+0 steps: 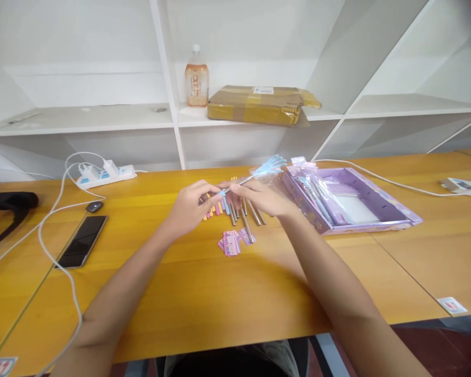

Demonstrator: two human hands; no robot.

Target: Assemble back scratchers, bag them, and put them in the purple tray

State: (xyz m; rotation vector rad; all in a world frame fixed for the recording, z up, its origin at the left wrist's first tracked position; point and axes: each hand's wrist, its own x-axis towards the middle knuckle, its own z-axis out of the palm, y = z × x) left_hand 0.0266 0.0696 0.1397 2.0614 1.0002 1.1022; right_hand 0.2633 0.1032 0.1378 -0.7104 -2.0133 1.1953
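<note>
A thin metal rod with a light blue hand-shaped end (270, 166) slants up to the right between my hands. My left hand (192, 205) pinches its lower left end, where a blue piece shows. My right hand (261, 196) is closed round the rod's middle, the fingertips near those of the left. Clear plastic film hangs by the blue end. Beneath the hands lie several metal tubes (247, 230) and colourful handles (219, 209) in pink, yellow and blue, partly hidden. Small pink printed cards (231, 243) lie in front of them.
At the right is a purple box (377, 196) with wrapped items (325, 199). A phone (82, 242), mouse (94, 207), power strip (108, 175) and white cables are at the left. On the shelf stand a bottle (197, 78) and a taped carton (255, 104).
</note>
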